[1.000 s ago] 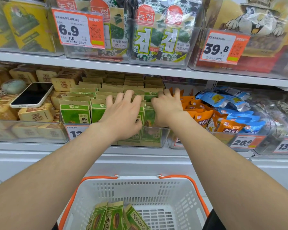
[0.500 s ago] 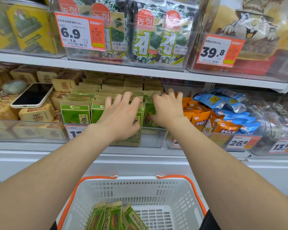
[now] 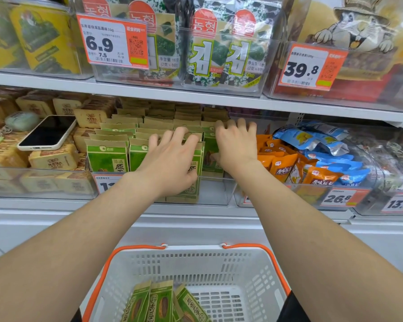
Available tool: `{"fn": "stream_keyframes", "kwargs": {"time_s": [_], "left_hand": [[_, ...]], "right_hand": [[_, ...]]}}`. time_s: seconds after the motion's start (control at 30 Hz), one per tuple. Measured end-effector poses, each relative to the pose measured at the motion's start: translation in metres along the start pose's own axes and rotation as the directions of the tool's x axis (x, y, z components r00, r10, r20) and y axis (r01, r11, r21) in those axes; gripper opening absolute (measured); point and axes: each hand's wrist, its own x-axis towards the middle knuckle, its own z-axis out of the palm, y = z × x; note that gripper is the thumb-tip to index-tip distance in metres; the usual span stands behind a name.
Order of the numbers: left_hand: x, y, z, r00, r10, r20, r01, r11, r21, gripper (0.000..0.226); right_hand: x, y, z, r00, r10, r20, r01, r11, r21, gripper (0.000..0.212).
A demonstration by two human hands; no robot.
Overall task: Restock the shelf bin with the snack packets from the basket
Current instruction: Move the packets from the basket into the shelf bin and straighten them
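Rows of green snack packets (image 3: 107,156) stand upright in a clear shelf bin (image 3: 215,191) on the middle shelf. My left hand (image 3: 170,161) lies on the front packets of the middle rows, fingers spread over their tops. My right hand (image 3: 235,145) is at the rightmost row; its fingers curl over the packet tops and its thumb presses the front of a packet. Below, a white basket (image 3: 196,263) with orange handles holds three more green packets (image 3: 161,303), leaning together at its front left.
A phone (image 3: 48,132) lies on tan packs in the bin to the left. To the right stands a bin of orange and blue packets (image 3: 312,163). The shelf above (image 3: 196,98) hangs low over the bin, carrying seaweed packs (image 3: 219,54).
My right hand has shifted left, from the edge of the orange-packet bin onto the rightmost row of green packets. My left hand has stayed on the middle rows.
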Motion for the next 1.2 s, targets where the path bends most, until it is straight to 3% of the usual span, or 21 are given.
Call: {"fn": "stream_keyframes", "kwargs": {"time_s": [0.1, 0.23, 0.4, 0.47, 0.53, 0.6, 0.67, 0.73, 0.87, 1.0, 1.2], "left_hand": [[0.0, 0.001, 0.0, 1.0, -0.004, -0.005, 0.004, 1.0, -0.001, 0.075], [-0.002, 0.004, 0.0, 0.999, -0.005, -0.045, 0.004, 1.0, -0.02, 0.074], [-0.01, 0.011, -0.002, 0.979, 0.028, -0.202, -0.036, 0.999, -0.036, 0.066], [-0.014, 0.015, -0.007, 0.954, 0.052, -0.296, -0.063, 0.998, -0.029, 0.05], [-0.021, 0.02, -0.015, 0.953, 0.06, -0.296, -0.084, 0.994, -0.068, 0.025], [-0.03, 0.028, -0.018, 0.988, 0.045, -0.149, -0.066, 0.987, -0.143, 0.012], [-0.038, 0.034, -0.01, 0.997, 0.067, 0.048, -0.063, 0.996, -0.065, 0.017], [-0.047, 0.038, 0.006, 0.965, 0.121, 0.235, -0.126, 0.992, 0.007, 0.019], [-0.062, 0.044, 0.044, 0.862, 0.143, 0.486, -0.155, 0.988, -0.016, 0.016], [-0.09, 0.048, 0.099, 0.779, 0.076, 0.623, -0.076, 0.997, -0.026, 0.023], [-0.171, 0.056, 0.191, 0.66, 0.012, 0.751, 0.017, 0.999, -0.03, 0.018]], "right_hand": [[-0.003, 0.002, 0.001, 0.999, 0.041, -0.029, -0.039, 0.998, 0.041, 0.093], [-0.009, 0.005, -0.003, 0.992, 0.101, -0.069, -0.092, 0.989, 0.12, 0.093], [-0.022, 0.006, -0.012, 0.971, 0.166, -0.17, -0.129, 0.969, 0.211, 0.066], [-0.031, 0.007, -0.017, 0.964, 0.16, -0.211, -0.107, 0.964, 0.244, 0.047], [-0.041, 0.008, -0.025, 0.96, 0.127, -0.249, -0.059, 0.963, 0.262, 0.033], [-0.056, 0.007, -0.036, 0.962, 0.085, -0.261, 0.0, 0.951, 0.308, 0.028], [-0.075, 0.004, -0.047, 0.972, 0.036, -0.233, 0.05, 0.935, 0.35, 0.022], [-0.098, -0.001, -0.054, 0.986, -0.027, -0.164, 0.085, 0.928, 0.363, 0.018], [-0.146, -0.011, -0.066, 0.983, -0.164, 0.081, 0.123, 0.921, 0.369, 0.012], [-0.192, -0.023, -0.061, 0.872, -0.311, 0.379, 0.171, 0.917, 0.36, 0.01], [-0.248, -0.048, -0.022, 0.669, -0.501, 0.549, 0.435, 0.863, 0.257, 0.014]]}}
